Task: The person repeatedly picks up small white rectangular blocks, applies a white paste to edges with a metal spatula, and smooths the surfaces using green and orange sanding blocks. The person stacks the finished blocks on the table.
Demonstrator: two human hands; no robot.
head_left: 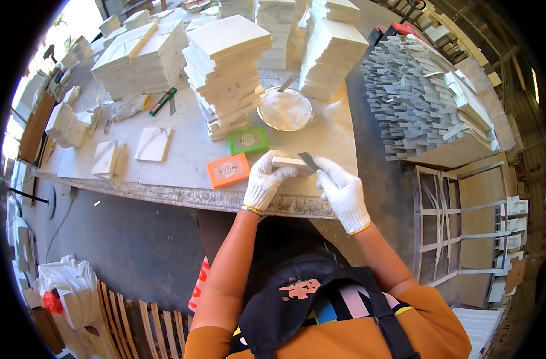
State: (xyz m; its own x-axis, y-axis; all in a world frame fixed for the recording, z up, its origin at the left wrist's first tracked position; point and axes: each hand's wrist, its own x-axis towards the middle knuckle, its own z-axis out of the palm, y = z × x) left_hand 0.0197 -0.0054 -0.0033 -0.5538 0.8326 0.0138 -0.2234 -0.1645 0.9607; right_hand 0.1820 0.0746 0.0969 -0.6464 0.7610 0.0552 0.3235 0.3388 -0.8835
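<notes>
My left hand (264, 182), in a white knit glove, is closed around one end of a white stone tile (288, 163) held edge-up over the table's front. In my gloved right hand (343, 194) is a thin grey metal scraper blade (308, 160), its flat end against the tile's top edge. Left of the tile lie an orange sanding pad (228, 172) and a green sanding pad (248, 141). Behind them stands a round bowl (309, 119) of white paste, with another flat blade (287, 84) resting in it.
A tall tile stack (225, 72) rises behind the pads, with another stack (331, 60) at right. Loose marble tiles (154, 144), a green-and-red utility knife (163, 102) and a glove (129, 106) lie left. Piled grey stone strips (404, 99) and a metal rack (437, 218) stand right.
</notes>
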